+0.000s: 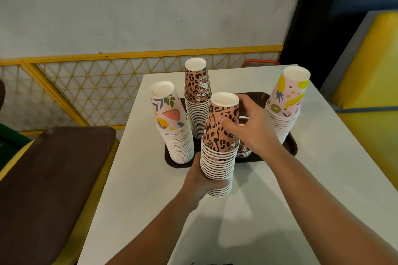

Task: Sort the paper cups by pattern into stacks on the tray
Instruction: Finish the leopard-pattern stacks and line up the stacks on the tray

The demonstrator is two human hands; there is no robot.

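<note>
A dark, round-cornered plastic tray (277,150) lies on the smooth white table (269,211). At its near edge, the left hand (201,180) wraps closed around the ribbed white rims of a leopard-print cup stack (218,157), held upside down. The right hand (252,129) pinches that stack's tapered top cup. On the tray stand a watermelon-print stack (174,127) at left, another leopard stack (197,101) at the back, and a banana-print stack (286,103) at right.

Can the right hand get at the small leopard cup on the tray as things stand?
Probably not at once: the right hand grips the held leopard stack, which hides most of the small leopard cup.
</note>
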